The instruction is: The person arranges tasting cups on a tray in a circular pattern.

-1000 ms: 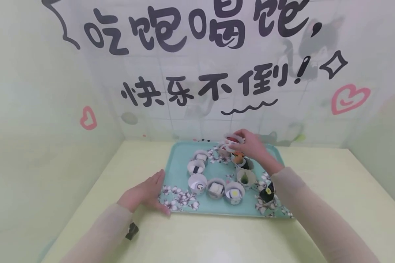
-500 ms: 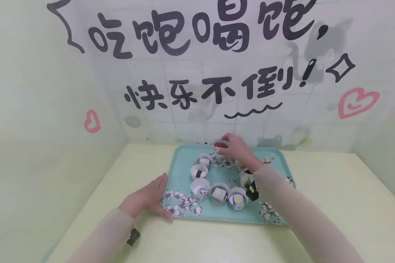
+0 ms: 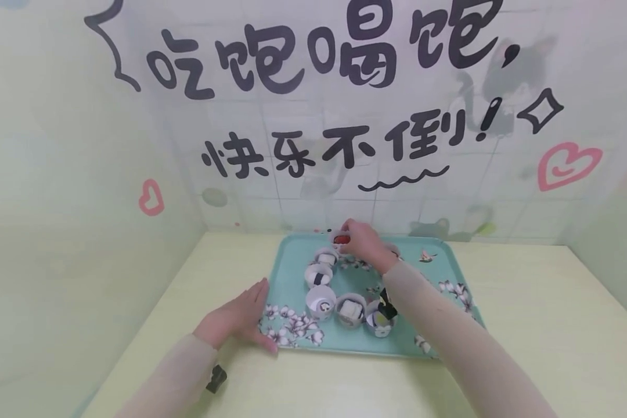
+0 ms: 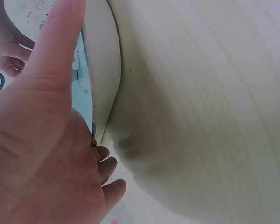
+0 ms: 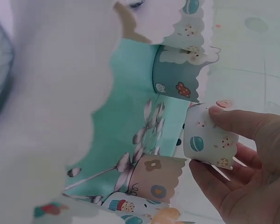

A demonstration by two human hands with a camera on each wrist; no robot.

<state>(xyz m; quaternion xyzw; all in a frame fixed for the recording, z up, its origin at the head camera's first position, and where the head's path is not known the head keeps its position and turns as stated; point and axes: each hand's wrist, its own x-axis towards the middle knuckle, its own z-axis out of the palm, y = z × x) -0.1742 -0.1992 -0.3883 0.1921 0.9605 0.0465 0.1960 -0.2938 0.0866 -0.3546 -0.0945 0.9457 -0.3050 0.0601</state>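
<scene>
At the back of the turquoise flowered tray [image 3: 287,264], my right hand [image 3: 364,241] pinches a small white paper cup [image 5: 207,135] between thumb and fingers. A red piece [image 3: 341,239] shows inside it. In the right wrist view the cup is patterned with macarons and has a scalloped rim; beside it stand a blue-grey cup [image 5: 179,72] and a brown cup [image 5: 156,177]. My left hand [image 3: 240,313] rests against the tray's front left corner, fingers along the left side and thumb at the front edge. The right arm hides several cups on the right.
Several paper cups stand in a ring on the tray, among them a front left cup [image 3: 321,302], a front middle cup [image 3: 351,310] and a left cup [image 3: 319,276], each with a sushi-like piece. A wall [image 3: 303,197] with black lettering rises behind the pale table [image 3: 303,383].
My right hand has moved left along the back of the tray, carrying the cup with the red piece from the back right cups toward the left ones. The left hand stays at the corner.
</scene>
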